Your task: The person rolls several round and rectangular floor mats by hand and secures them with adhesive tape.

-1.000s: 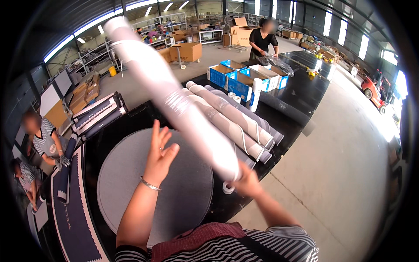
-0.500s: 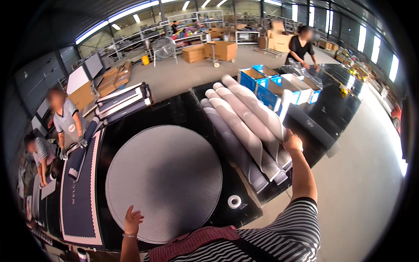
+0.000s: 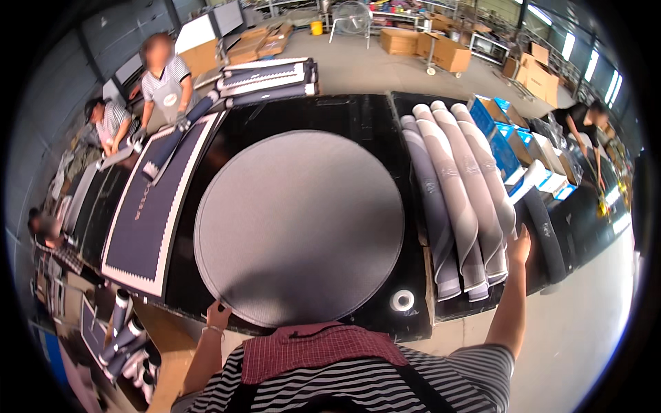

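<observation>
A large round grey mat (image 3: 303, 199) lies flat on the black table before me, a shadow across its lower part. My left hand (image 3: 218, 315) is at its near left edge, by the table's front; its fingers are too small and dark to read. To the right, several rolled grey and pale mats (image 3: 471, 186) lie side by side, their near ends toward me. My right hand (image 3: 519, 246) rests against the outermost roll's right side, fingers stretched out. A white ring-shaped roll of tape (image 3: 392, 301) sits between the round mat and the rolled mats.
A long dark mat (image 3: 148, 213) with a pale scalloped border lies left, where a person (image 3: 165, 82) handles a roll. Blue and white boxes (image 3: 506, 141) and a dark roll (image 3: 544, 237) stand right. Another person (image 3: 585, 127) works beyond. More rolls (image 3: 127, 341) stand below left.
My view has turned to the right-hand rolls and down, so the table appears more square on. The rolls now lie straighter together. My left hand has lowered from over the round mat to its edge.
</observation>
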Available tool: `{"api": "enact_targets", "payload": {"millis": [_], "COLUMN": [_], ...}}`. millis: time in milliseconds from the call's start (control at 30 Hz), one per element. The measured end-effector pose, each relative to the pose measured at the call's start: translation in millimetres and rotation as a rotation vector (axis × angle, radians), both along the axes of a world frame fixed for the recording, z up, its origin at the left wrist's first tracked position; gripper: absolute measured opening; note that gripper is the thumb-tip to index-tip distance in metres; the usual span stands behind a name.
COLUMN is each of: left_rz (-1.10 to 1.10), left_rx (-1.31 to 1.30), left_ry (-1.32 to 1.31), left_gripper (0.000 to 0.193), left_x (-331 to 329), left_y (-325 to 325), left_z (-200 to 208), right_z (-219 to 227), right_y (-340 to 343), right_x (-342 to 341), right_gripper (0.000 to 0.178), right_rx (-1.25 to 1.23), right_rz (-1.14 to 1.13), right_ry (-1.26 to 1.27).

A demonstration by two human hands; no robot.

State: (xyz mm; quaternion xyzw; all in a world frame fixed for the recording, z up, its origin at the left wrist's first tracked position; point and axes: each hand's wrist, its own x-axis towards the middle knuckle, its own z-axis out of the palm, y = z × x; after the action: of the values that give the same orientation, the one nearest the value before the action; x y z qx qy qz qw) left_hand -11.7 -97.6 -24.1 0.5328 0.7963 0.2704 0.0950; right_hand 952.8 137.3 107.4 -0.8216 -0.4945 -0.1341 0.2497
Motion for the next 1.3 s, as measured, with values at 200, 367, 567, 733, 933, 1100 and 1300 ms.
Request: {"api": "enact_targets", "payload": {"millis": [200, 367, 567, 733, 933, 1100, 1300], "left_rz": [0.476, 0.349, 0.230, 0.226, 0.209, 0.180, 0.464], "left_rx": [-0.345, -0.291, -0.158, -0.137, -0.216, -0.174, -0.055], "left_ry": [-0.615, -0.152, -0.337, -0.540, -0.633, -0.616, -0.991], "left_gripper": [0.037, 0.056, 0.042, 0.027, 0.017, 0.019, 0.025], "left_x": [23, 42, 31, -1, -3, -1, 12], "left_y": [-5, 36, 40, 33, 39, 38, 41], "left_z": [27, 42, 42, 12, 30, 32, 38], "right_z": [4, -81, -87, -40, 35, 26, 27], "right_y": [-23, -20, -9, -44, -74, -87, -85], "right_x": [-218, -309, -353, -449, -563, -589, -587], "right_gripper": [0.029, 0.032, 0.037, 0.052, 0.051, 0.054, 0.052], "right_rx": [-0.123, -0.618, -0.616, 0.196, 0.143, 0.064, 0.068], "right_rz": [0.516, 0.582, 0.276, 0.500, 0.952, 1.024, 0.997], "right_ry": [0.721, 0.623, 0.862, 0.532, 0.362, 0.298, 0.367]}}
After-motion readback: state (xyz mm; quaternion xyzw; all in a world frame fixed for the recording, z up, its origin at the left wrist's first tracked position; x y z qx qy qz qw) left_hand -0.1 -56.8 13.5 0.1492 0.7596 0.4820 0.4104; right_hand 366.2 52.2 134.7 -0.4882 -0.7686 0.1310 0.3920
